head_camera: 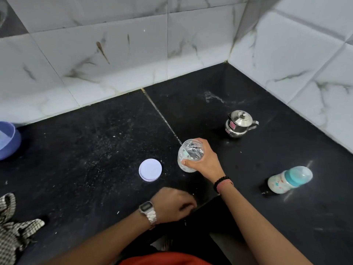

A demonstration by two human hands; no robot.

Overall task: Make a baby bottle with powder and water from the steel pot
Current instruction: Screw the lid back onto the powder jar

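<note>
Speckled black stone counter (95, 150), round white plastic lid (150, 170) lying flat, small lidded steel pot (238, 123), capped baby bottle (289, 179), blue plastic bowl (7, 139), checked cloth (13, 226), right hand (202, 161) fingers grasping open clear plastic jar (190, 154), left hand (174, 203) fingers curled, contents not visible.

The small lidded steel pot (239, 124) at far right is polished, mirror-bright metal, and the clear open plastic jar (189, 155) near the middle is glossy and see-through, with a smooth matt white round plastic lid (150, 169) lying to its left. The dark stone counter (95, 150) is speckled with a dull sheen, backed by glossy white marble-veined wall tiles (133, 54). At near right the frosted plastic baby bottle (289, 179) has a translucent teal cap, while at left are a smooth blue plastic bowl (8, 140) and a crumpled checked woven cloth (13, 232).
</note>
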